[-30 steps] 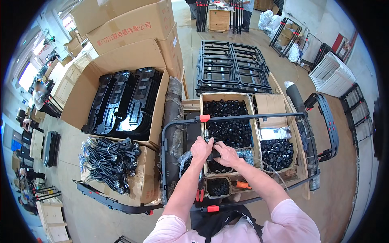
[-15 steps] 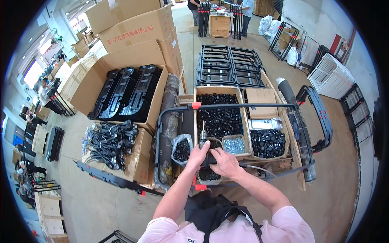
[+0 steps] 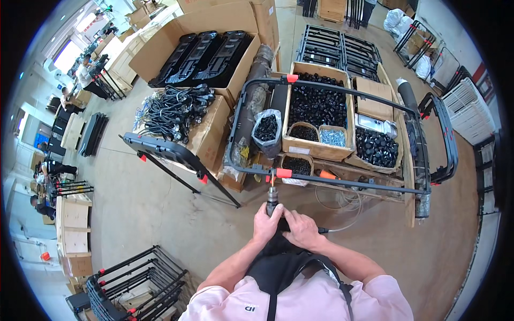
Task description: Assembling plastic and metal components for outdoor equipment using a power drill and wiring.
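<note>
Both hands are closed around a drill (image 3: 272,197) held close in front of my body, with its chuck pointing away from me. My left hand (image 3: 264,223) wraps the body just behind the chuck. My right hand (image 3: 301,230) grips the rear part, where a hose leaves on the right; fingers hide much of the drill. The bit's tip is at the near rail of a black tubular frame (image 3: 348,184), beside a red clip (image 3: 284,173); whether it touches, I cannot tell. The frame lies across the bins ahead.
Beyond the near rail stand a large bin of black caps (image 3: 318,107), a small box of silvery screws (image 3: 333,137) and a bag of black parts (image 3: 266,128). Cable bundles (image 3: 174,113) lie on a carton at left. More black frames (image 3: 136,283) stand at lower left.
The drill and both hands have come back from over the bins to my side of the frame's near rail. My view has shifted, showing more floor and the frames at lower left.
</note>
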`<state>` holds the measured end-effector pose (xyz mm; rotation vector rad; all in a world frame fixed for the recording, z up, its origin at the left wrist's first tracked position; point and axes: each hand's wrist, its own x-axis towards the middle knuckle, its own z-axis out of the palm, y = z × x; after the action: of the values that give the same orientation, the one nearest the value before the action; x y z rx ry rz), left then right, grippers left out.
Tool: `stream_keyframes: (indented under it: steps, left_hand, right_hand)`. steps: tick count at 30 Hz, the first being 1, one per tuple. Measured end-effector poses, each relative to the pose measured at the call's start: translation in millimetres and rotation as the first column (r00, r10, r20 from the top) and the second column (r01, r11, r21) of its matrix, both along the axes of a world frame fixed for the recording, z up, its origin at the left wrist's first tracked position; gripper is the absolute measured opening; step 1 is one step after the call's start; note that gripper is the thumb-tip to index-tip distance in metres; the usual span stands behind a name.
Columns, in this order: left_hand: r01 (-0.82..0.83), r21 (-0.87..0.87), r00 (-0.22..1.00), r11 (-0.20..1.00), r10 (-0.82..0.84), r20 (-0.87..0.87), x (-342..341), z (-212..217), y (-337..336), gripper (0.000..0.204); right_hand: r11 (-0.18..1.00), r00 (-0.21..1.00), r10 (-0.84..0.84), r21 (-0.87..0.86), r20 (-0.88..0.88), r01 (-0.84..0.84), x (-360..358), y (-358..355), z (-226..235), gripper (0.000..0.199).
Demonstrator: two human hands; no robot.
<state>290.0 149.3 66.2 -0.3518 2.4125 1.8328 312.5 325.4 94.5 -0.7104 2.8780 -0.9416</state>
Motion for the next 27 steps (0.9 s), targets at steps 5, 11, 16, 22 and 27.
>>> stream_keyframes:
  steps: [5,11,16,22,27]
  left_hand:
    - [-0.047,0.080,0.981,0.996,0.031,0.191,22,-56,-24,0.045]
    - [0.086,0.015,0.968,0.996,-0.087,0.234,-1,-70,-32,0.055]
    - [0.117,0.005,0.959,0.993,-0.114,0.259,-7,-58,-35,0.056]
    - [0.112,0.014,0.962,0.994,-0.112,0.247,-10,-61,-42,0.052]
    - [0.145,-0.040,0.959,0.989,-0.130,0.253,-17,-70,-44,0.053]
  right_hand:
    - [0.999,0.983,-0.020,0.032,0.181,0.014,23,-29,-38,0.085]
    - [0.991,0.963,-0.132,0.043,0.234,0.125,18,-43,-47,0.083]
    - [0.986,0.957,-0.165,0.071,0.239,0.152,17,-47,-48,0.081]
    - [0.984,0.956,-0.174,0.066,0.237,0.163,15,-53,-47,0.084]
    - [0.984,0.949,-0.174,0.025,0.264,0.174,13,-52,-51,0.083]
